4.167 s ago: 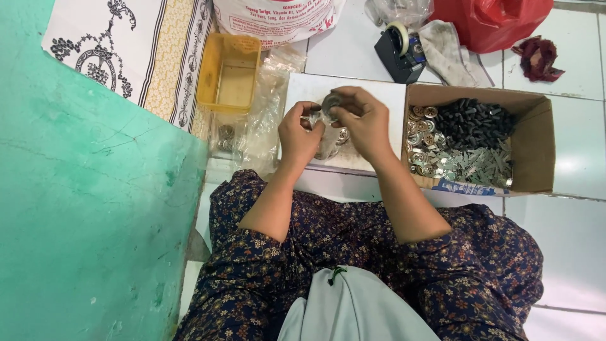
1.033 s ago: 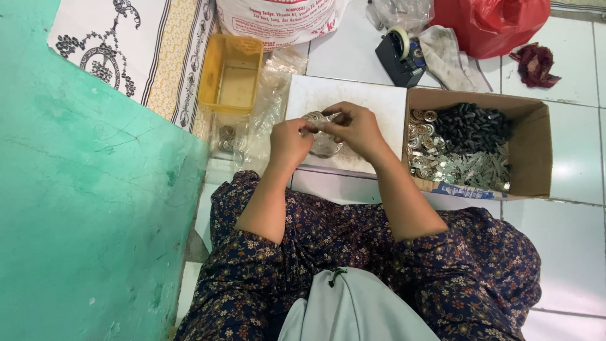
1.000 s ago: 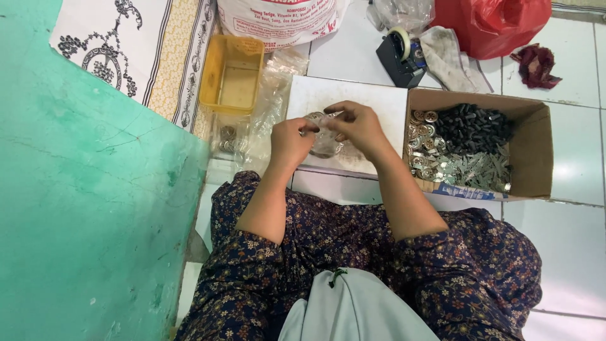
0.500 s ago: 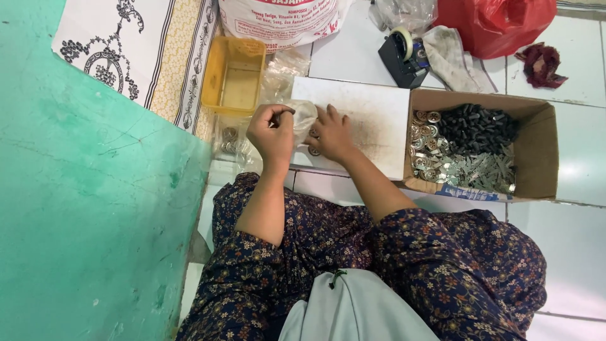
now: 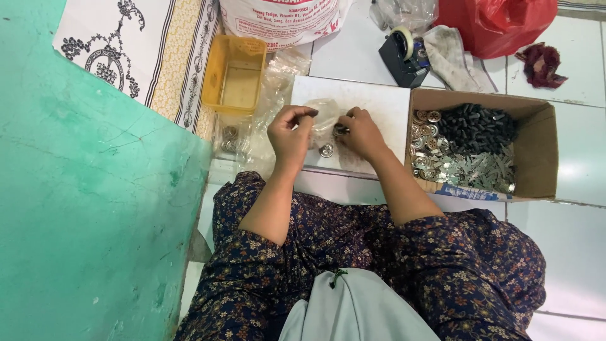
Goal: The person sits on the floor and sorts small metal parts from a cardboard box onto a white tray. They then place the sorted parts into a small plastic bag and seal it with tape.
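Glossy white floor tiles carry a flat white board. Over it, the left hand pinches a crinkly clear plastic bag; the right hand pinches a small round metal piece, half hidden by fingers.

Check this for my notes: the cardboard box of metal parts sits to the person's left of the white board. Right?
Not quite. In the head view the cardboard box of metal parts sits to the person's right of the white board, touching its edge.

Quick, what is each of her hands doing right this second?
Left hand: fingers pinched shut on a clear plastic bag.
Right hand: closed on a small metal piece.
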